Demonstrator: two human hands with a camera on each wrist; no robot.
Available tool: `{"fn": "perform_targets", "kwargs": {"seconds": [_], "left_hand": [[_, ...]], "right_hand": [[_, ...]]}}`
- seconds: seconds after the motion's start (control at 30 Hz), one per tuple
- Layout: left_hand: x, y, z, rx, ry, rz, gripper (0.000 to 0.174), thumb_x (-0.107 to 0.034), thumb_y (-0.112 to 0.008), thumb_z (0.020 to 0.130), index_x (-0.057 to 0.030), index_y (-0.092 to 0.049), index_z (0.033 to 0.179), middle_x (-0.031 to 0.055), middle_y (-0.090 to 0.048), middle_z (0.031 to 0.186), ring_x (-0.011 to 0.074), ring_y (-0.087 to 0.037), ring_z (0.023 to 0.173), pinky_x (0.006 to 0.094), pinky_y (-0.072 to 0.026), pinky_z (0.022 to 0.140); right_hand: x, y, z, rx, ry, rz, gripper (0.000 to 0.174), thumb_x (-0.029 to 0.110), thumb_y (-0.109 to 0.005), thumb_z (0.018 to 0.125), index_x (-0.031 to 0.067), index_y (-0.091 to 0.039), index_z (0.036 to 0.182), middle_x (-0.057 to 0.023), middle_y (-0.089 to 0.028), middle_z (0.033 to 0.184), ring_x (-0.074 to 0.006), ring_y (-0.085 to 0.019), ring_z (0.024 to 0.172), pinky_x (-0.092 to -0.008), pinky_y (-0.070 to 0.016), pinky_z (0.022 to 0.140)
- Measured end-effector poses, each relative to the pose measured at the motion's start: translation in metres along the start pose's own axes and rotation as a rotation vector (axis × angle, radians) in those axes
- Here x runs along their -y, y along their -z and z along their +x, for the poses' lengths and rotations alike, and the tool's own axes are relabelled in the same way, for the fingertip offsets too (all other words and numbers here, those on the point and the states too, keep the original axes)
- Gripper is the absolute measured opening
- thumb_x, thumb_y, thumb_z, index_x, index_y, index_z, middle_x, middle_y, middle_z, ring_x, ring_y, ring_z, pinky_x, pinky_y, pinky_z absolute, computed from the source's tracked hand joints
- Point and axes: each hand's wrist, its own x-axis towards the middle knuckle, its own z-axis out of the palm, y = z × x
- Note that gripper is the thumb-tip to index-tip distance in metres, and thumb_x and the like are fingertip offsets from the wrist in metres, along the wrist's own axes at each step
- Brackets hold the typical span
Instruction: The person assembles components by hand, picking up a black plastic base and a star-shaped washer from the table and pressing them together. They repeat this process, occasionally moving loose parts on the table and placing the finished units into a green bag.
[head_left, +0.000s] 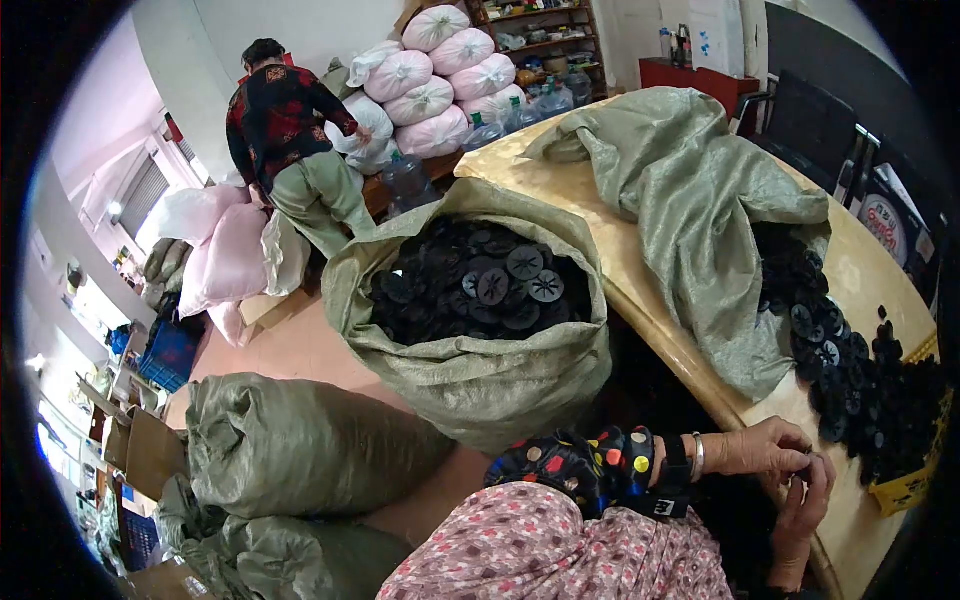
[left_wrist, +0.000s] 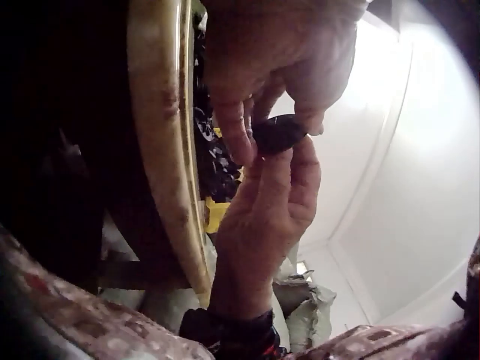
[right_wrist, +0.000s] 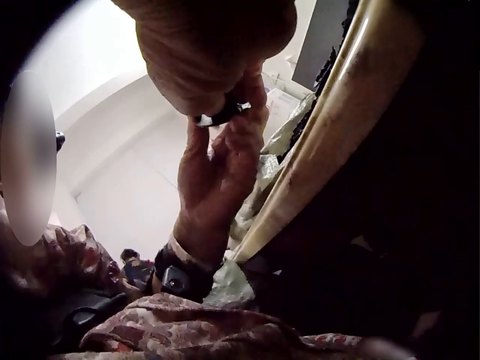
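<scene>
A small black disc (left_wrist: 279, 134) is held between both hands, close beside the table's edge. In the head view my left hand (head_left: 762, 447), with a bracelet and strap at the wrist, pinches it from one side. My right hand (head_left: 806, 500) faces it and pinches the other side. The right wrist view shows the dark piece (right_wrist: 223, 115) between the fingertips, partly covered by them. Many black slotted discs (head_left: 850, 385) lie heaped on the table (head_left: 885, 285) beyond the hands.
An open green sack (head_left: 480, 375) full of black discs stands beside the table. Another sack (head_left: 690, 190) lies on the tabletop, spilling discs. A yellow basket (head_left: 905, 490) is at the right. Filled sacks (head_left: 300, 440) rest on the floor; a person (head_left: 290, 150) bends near pink bags.
</scene>
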Motion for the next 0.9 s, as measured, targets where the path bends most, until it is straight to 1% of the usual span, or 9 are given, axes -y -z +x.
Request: {"fn": "perform_targets", "kwargs": {"seconds": [0.13,0.2,0.27,0.33,0.4,0.5,0.6,0.77,0.9], "left_hand": [[-0.004,-0.005,-0.003,-0.031,-0.15,0.236,0.042,-0.015,-0.066,0.077,0.0039,-0.051,0.111,0.0101,-0.059,0.092,0.0131,-0.059,0.076,0.0248,-0.0502,0.066],[0.003,-0.004,-0.003,-0.13,-0.575,0.739,0.045,-0.014,-0.069,0.073,0.0036,-0.051,0.11,0.0133,-0.057,0.094,0.0199,-0.06,0.077,0.0296,-0.0503,0.067],[0.003,0.002,-0.003,-0.048,-0.467,0.78,0.054,-0.016,-0.071,0.069,0.0023,-0.047,0.114,0.0167,-0.054,0.1,0.0297,-0.058,0.084,0.0352,-0.0492,0.072],[0.011,0.0,-0.005,-0.099,-0.675,1.016,0.06,-0.018,-0.072,0.069,0.0008,-0.042,0.118,0.0177,-0.052,0.104,0.0344,-0.055,0.09,0.0375,-0.0475,0.076],[0.019,0.006,-0.008,-0.057,-0.534,0.96,0.059,-0.018,-0.071,0.071,-0.0002,-0.042,0.119,0.018,-0.051,0.103,0.0351,-0.053,0.092,0.0381,-0.046,0.078],[0.005,-0.001,-0.014,-0.166,-0.166,0.519,0.041,-0.007,-0.061,0.084,0.0027,-0.047,0.121,0.0102,-0.06,0.104,0.0146,-0.059,0.089,0.0271,-0.0492,0.076],[-0.004,-0.008,-0.01,-0.119,-0.068,0.32,0.038,-0.006,-0.059,0.086,0.0016,-0.048,0.122,0.0065,-0.061,0.099,0.0121,-0.059,0.089,0.0245,-0.0489,0.077],[-0.003,-0.007,-0.011,-0.084,-0.3,0.746,0.049,-0.01,-0.068,0.079,0.0013,-0.048,0.122,0.0122,-0.056,0.111,0.0143,-0.06,0.088,0.0249,-0.0503,0.075],[0.008,-0.005,-0.01,-0.092,-0.261,0.767,0.047,-0.008,-0.066,0.08,0.0003,-0.047,0.123,0.0113,-0.056,0.11,0.0142,-0.059,0.091,0.0257,-0.0504,0.076]], "right_hand": [[0.0,-0.012,-0.001,-0.093,-0.141,0.172,0.023,0.013,-0.04,0.095,-0.0016,-0.046,0.111,-0.011,-0.048,0.104,-0.0203,-0.05,0.092,-0.0305,-0.0445,0.077],[-0.001,-0.017,-0.003,-0.171,-0.258,0.26,0.024,0.019,-0.039,0.096,-0.0006,-0.047,0.108,-0.0082,-0.05,0.097,-0.0164,-0.051,0.083,-0.0272,-0.0451,0.07],[0.004,-0.013,-0.003,-0.043,-0.678,0.624,0.031,0.03,-0.039,0.097,0.0012,-0.05,0.1,-0.0021,-0.051,0.083,-0.0092,-0.045,0.066,-0.0225,-0.0377,0.055],[0.008,-0.016,0.003,-0.013,-0.645,0.606,0.032,0.032,-0.039,0.097,0.0019,-0.051,0.096,-0.0004,-0.05,0.079,-0.0073,-0.041,0.061,-0.0224,-0.0338,0.052],[-0.004,-0.01,-0.003,0.062,-0.465,0.539,0.035,0.034,-0.039,0.097,0.0029,-0.055,0.095,0.0001,-0.051,0.078,-0.0051,-0.041,0.062,-0.0208,-0.0322,0.051],[0.017,-0.003,0.009,-0.034,-0.537,0.47,0.035,0.019,-0.048,0.091,-0.0013,-0.046,0.119,-0.0083,-0.053,0.094,-0.0164,-0.051,0.081,-0.0286,-0.045,0.072],[0.022,0.001,0.018,-0.005,-0.025,0.158,0.04,0.004,-0.056,0.082,0.0028,-0.043,0.12,-0.0181,-0.052,0.1,-0.0333,-0.055,0.087,-0.0361,-0.046,0.075],[0.031,-0.013,0.008,-0.199,-0.195,0.162,0.024,0.013,-0.055,0.086,0.0019,-0.049,0.107,-0.0187,-0.057,0.092,-0.0344,-0.059,0.082,-0.0373,-0.0476,0.069],[0.032,-0.011,0.005,-0.156,-0.527,0.322,0.021,0.02,-0.056,0.088,0.0003,-0.053,0.095,-0.0189,-0.062,0.082,-0.0337,-0.062,0.075,-0.0375,-0.048,0.064]]}}
